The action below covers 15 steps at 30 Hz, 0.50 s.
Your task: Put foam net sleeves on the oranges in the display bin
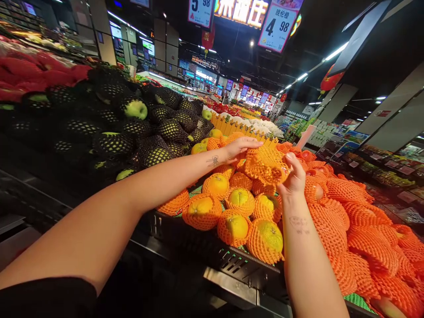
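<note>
An orange foam net sleeve (265,165) is held up between my two hands above the pile of oranges. My left hand (239,149) grips its upper left side, with the fingers reaching over the top. On the other side, my right hand (294,173) pinches its right edge, the thumb pointing up. The sleeve's lower edge is ruffled, and I cannot tell whether a fruit is inside. Just below lie several oranges (239,198) in matching foam nets, stacked in a black crate (228,260).
Left of the oranges is a heap of green fruit (135,109) in black nets. Fruit in red-orange foam nets (334,221) is piled close to my right forearm. A yellow picket-style divider (232,128) stands behind the oranges. Price signs (277,26) hang overhead.
</note>
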Each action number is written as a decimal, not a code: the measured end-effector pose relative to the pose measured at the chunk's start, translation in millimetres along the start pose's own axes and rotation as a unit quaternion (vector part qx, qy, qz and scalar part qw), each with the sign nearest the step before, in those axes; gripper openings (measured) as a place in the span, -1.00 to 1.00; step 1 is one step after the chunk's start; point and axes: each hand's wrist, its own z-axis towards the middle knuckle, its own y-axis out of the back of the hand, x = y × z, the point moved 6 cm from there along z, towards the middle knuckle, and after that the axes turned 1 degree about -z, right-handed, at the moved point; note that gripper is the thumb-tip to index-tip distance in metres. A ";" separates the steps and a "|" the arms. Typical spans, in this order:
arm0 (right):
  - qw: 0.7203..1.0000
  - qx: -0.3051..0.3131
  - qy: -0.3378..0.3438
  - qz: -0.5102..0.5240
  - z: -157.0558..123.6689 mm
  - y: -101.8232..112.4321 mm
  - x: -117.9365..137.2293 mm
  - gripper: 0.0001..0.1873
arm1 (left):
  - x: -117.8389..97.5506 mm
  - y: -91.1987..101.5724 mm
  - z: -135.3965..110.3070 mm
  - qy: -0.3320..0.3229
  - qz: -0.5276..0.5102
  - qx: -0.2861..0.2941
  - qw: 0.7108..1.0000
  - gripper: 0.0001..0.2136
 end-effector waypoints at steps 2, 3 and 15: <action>0.997 0.036 -0.059 -0.039 -0.1 -1.0 -7.4 -0.68 | -2.1 8.0 0.8 -0.005 -0.041 -0.013 0.999 -0.89; 0.991 0.060 -0.097 -0.063 -0.7 -1.1 -13.3 -0.67 | -3.2 11.6 0.5 -0.004 -0.054 -0.016 0.998 -0.91; 0.999 0.017 0.027 0.003 3.0 11.4 2.5 -0.68 | 2.4 14.6 -8.9 0.069 0.107 0.087 0.988 -0.80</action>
